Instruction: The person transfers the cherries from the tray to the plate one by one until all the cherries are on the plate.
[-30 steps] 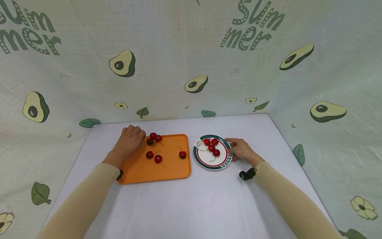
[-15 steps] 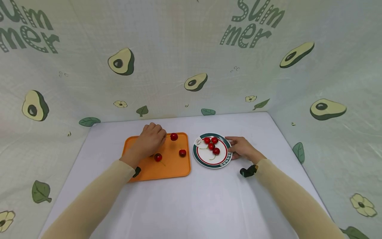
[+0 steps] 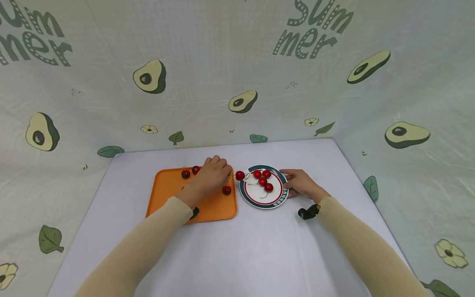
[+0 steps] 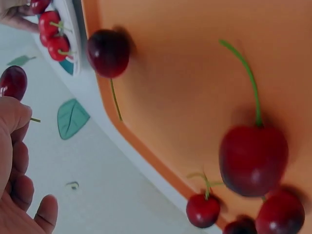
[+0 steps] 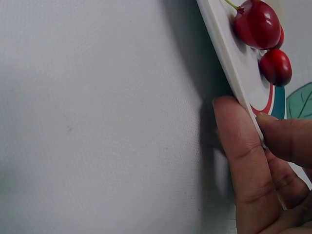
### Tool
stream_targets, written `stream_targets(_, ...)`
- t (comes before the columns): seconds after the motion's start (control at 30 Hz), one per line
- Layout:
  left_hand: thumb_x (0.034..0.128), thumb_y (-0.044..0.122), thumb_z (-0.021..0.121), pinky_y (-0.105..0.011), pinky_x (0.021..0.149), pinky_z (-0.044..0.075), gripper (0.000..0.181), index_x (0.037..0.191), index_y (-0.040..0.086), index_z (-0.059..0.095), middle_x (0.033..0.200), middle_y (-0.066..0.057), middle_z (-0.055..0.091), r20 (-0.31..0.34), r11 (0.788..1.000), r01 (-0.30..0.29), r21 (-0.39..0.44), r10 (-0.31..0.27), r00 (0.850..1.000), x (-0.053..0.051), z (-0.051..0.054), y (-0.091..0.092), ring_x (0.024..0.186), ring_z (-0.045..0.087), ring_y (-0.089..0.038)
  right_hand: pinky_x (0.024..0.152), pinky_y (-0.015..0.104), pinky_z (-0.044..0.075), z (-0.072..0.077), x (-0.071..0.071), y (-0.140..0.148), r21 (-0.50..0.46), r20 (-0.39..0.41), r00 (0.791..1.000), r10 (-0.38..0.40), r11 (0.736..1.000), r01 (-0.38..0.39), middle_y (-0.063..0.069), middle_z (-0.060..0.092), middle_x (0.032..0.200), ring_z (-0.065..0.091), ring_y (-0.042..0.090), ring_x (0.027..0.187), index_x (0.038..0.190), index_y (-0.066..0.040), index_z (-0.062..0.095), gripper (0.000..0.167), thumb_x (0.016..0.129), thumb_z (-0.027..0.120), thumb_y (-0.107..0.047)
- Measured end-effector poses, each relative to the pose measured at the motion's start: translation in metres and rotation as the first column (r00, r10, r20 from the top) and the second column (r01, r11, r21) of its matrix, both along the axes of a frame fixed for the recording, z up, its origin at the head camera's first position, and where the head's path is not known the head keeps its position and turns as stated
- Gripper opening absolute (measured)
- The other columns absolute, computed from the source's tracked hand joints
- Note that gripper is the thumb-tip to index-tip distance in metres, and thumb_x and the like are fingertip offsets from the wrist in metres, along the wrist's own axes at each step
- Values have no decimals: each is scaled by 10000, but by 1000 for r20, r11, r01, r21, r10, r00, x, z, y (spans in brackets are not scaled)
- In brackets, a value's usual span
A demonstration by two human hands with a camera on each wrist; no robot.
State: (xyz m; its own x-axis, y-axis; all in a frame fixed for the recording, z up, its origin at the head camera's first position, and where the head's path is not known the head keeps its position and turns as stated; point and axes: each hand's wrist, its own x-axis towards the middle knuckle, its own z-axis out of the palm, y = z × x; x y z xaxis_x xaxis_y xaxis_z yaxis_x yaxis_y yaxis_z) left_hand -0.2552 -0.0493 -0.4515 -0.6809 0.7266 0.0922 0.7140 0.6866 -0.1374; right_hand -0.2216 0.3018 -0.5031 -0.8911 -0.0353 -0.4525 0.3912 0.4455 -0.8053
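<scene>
In the head view my left hand [image 3: 212, 176] pinches a dark red cherry [image 3: 240, 175] by its stem, over the gap where the orange tray [image 3: 166, 187] and the plate meet. The held cherry [image 4: 13, 83] also shows at the left of the left wrist view. With thumb and fingers, my right hand [image 3: 302, 183] grips the right rim of a round white plate [image 3: 250, 195] banded in green and red. Several cherries [image 3: 269, 187] lie on that plate. In the right wrist view, fingers [image 5: 243, 156] press under the rim, thumb on top.
Several stemmed cherries, among them one near the tray's right side [image 3: 226, 190], lie on the tray; my left hand and arm hide part of it. A white table [image 3: 237, 255] bears everything. Behind it hangs an avocado-print cloth [image 3: 200, 123].
From the tray's back left, my left hand has lifted a cherry by its stem and carried it right to the plate's left edge. My right hand has stayed on the plate.
</scene>
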Motion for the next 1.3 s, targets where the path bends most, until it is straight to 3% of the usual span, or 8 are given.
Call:
stream_targets(0.53,1098,297,551,-388,1009,450,282,1283,113,660,1102,-27,580,42,994,36,-102,-32,999,9,-30,57,1059,455,-231,728,382,642,-3,-1,1,-21,5,1000,-1,1000,1,265,517,1479,701,216,852,1631,-126,395,725,976,657,41)
stream_targets(0.8,1066,310,632,-400,1082,459,350,1363,124,649,1216,-29,616,62,991,28,-134,-20,998,12,-34,69,1137,482,-227,719,372,640,-4,0,2,-22,-11,1000,0,1000,0,256,531,1479,711,216,835,1625,-132,410,707,980,647,33)
stream_targets(1.3,1095,337,546,-371,1019,440,330,1342,144,651,1212,-2,610,57,991,15,-133,-7,998,12,-45,87,1138,470,-211,732,383,642,-4,0,3,-47,-6,1000,-9,999,8,268,511,1525,723,220,854,1629,-131,401,700,990,632,39)
